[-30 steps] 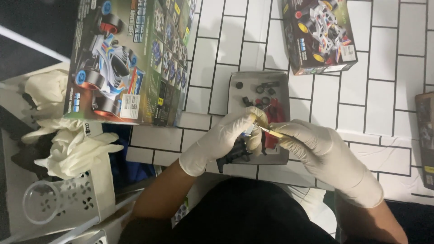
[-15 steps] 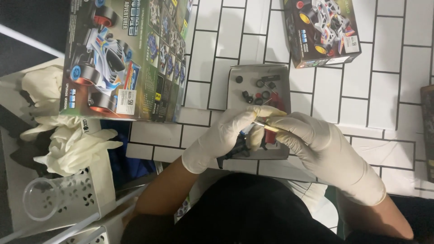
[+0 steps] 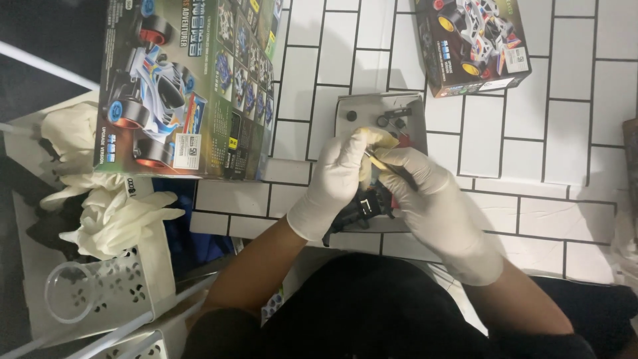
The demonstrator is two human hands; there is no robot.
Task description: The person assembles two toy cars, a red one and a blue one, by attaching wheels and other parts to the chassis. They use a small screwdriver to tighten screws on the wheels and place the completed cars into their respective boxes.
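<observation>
Yellow part (image 3: 380,141): pinched between both gloved hands, over grey tray (image 3: 412,110)
Left hand (image 3: 337,174): fingers closed on part
Right hand (image 3: 425,189): fingertips closed on part
Black chassis (image 3: 359,207): below hands
Surround: white tiled table (image 3: 558,133), two kit boxes (image 3: 189,86)

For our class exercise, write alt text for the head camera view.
Two white-gloved hands, left hand and right hand, meet over a grey parts tray holding a small yellow-tipped piece. Two toy-car boxes lie on the white-tiled surface.
</observation>
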